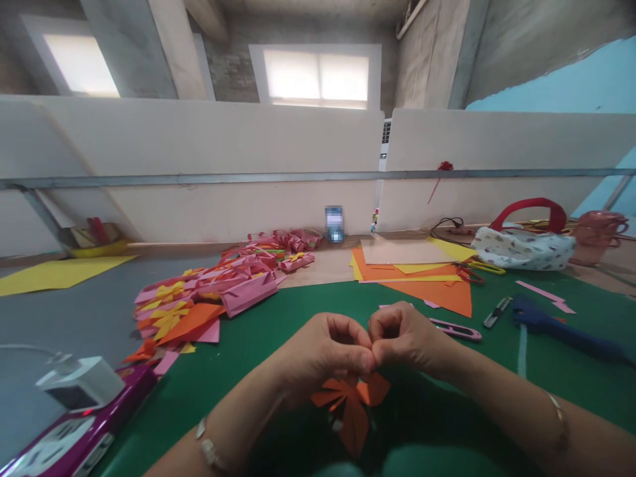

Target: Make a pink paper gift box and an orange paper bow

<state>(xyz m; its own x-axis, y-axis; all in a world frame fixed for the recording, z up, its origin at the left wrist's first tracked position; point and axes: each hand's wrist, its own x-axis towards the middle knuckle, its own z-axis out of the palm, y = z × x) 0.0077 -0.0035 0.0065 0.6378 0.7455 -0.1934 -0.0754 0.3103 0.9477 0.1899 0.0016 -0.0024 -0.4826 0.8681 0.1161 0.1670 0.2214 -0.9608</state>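
Observation:
My left hand [328,348] and my right hand [407,338] meet above the green mat [199,411], thumbs and index fingers pinched together. Between and just below the fingertips an orange paper flower [354,407] is held, its cut petals spread and one long petal pointing down toward me. The flower's upper part is hidden behind the fingers. Close behind my right hand lies a pink utility knife [457,330]. Small pink paper scraps [431,304] rest beside it.
Pink, orange and yellow paper pieces [248,295] pile up at left, near a purple power strip [116,411] with a white charger [82,384]. Orange sheets [437,298], a small cutter [497,313], a blue glue gun [561,331] and a patterned bag [521,248] lie right.

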